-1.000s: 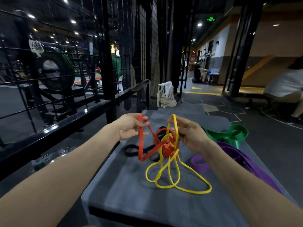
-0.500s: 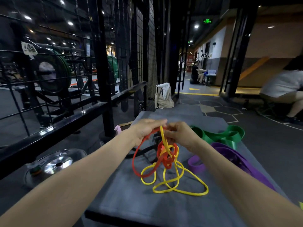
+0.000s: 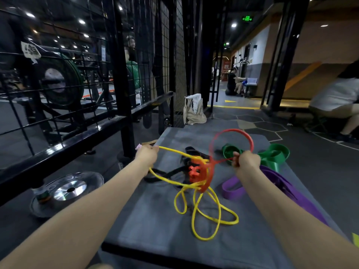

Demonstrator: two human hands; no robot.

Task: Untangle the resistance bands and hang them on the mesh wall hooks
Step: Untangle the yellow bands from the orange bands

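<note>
A thin yellow band and an orange-red band are knotted together above a grey padded box. My left hand grips a yellow strand and holds it out to the left. My right hand grips the orange-red band, whose free loop arches up above it. A black band lies under the knot. A green band and a purple band rest on the box's right side. The black mesh wall rises at the left behind the box.
A black steel rail runs along the left. A weight plate lies on the floor below it. A beige bag stands behind the box. One person sits at the far right, another down the corridor.
My hands were together over the knot and have pulled apart. The left drew the yellow strand leftward; the right drew the orange-red band rightward, its loop now standing up.
</note>
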